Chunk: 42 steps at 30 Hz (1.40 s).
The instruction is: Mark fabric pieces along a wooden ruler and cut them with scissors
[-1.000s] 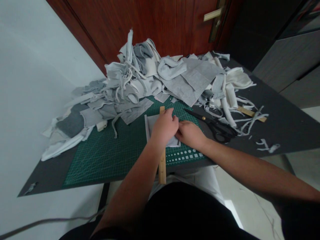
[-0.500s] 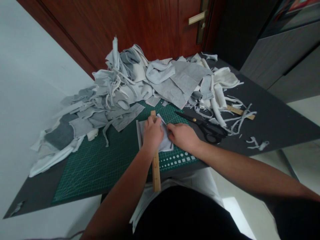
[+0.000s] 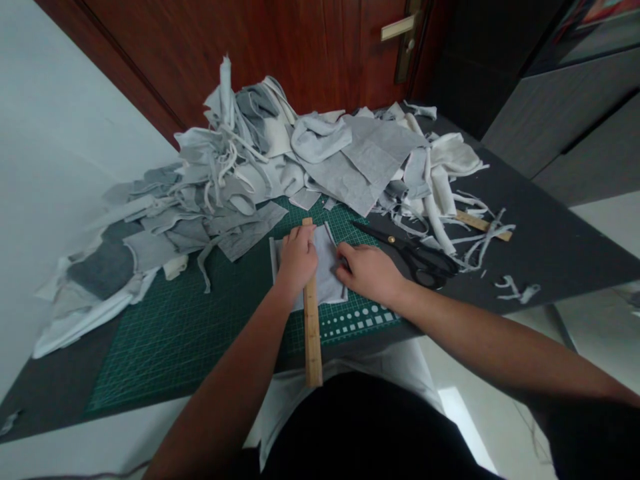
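A grey fabric piece (image 3: 328, 270) with narrow strips along its sides lies flat on the green cutting mat (image 3: 200, 340). Across it runs a wooden ruler (image 3: 313, 333), whose near end sticks out past the table edge. My left hand (image 3: 299, 259) is closed over the ruler's upper part, pressing it onto the fabric. At the fabric's right edge, the fingers of my right hand (image 3: 370, 270) are curled in a pinch on the edge; the fingertips are partly hidden. Black scissors (image 3: 417, 253) lie just beyond my right hand, blades pointing left.
A large heap of grey and white fabric scraps (image 3: 360, 157) spreads along the back and left of the dark table (image 3: 560, 247). A second wooden ruler (image 3: 483, 225) lies among thin strips at the right. A wooden door (image 3: 300, 53) stands behind.
My left hand has shifted slightly left and flattened over the ruler, uncovering more of the fabric. My right hand stays at the fabric's right edge. The view has shifted slightly.
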Available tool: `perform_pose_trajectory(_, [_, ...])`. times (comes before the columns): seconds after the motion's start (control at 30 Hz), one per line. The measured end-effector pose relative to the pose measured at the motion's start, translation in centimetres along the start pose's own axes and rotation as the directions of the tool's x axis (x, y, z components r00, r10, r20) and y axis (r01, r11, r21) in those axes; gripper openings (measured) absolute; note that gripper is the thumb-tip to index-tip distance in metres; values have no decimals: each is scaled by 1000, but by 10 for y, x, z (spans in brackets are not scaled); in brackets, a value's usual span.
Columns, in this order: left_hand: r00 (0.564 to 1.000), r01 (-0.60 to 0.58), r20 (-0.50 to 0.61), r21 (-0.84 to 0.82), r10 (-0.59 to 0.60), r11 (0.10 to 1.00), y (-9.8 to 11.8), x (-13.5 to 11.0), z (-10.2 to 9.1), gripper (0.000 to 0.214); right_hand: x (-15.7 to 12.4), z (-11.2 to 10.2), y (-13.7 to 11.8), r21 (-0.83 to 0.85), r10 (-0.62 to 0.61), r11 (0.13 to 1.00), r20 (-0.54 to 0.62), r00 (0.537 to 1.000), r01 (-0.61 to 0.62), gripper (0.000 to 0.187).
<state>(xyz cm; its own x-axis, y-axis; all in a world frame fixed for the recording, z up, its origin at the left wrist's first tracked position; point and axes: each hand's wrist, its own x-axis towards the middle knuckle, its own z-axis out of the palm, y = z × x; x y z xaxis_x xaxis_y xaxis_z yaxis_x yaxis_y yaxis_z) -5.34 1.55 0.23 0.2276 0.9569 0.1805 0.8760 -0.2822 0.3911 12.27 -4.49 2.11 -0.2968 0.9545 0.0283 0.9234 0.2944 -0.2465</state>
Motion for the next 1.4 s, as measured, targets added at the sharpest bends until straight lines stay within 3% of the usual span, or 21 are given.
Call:
perform_pose_trajectory(0.07, [999, -45, -7, -57, 45, 997, -9, 3, 0, 50, 0, 1, 1, -1, -5, 1000, 4, 1000, 5, 25])
perform_pose_trajectory(0.27, [977, -205, 51, -29, 206, 978, -27, 1, -3, 42, 2, 3, 3, -13, -13, 1000, -15, 1000, 13, 24])
perform_pose_trajectory(0.5, [916, -360, 168, -60, 365, 931, -40, -11, -9, 45, 3, 6, 4, -9, -23, 1000, -43, 999, 22, 22])
perform_pose_trajectory(0.67, [899, -315, 264, -166, 350, 935, -48, -9, -18, 54, 4, 7, 4, -13, -29, 1000, -39, 999, 28, 23])
perform_pose_trajectory(0.87, [956, -244, 157, -43, 248, 969, -42, -19, -19, 75, 5, 9, 6, 0, -36, 999, -45, 998, 36, 23])
perform_pose_trajectory(1.1, [967, -239, 108, 81, 230, 968, -33, -28, -19, 61, 6, 9, 6, 2, -39, 999, -50, 998, 39, 21])
perform_pose_trajectory(1.4, [960, -253, 137, 64, 243, 965, -25, -29, -13, 47, 5, 9, 4, 1, -38, 999, -41, 998, 38, 21])
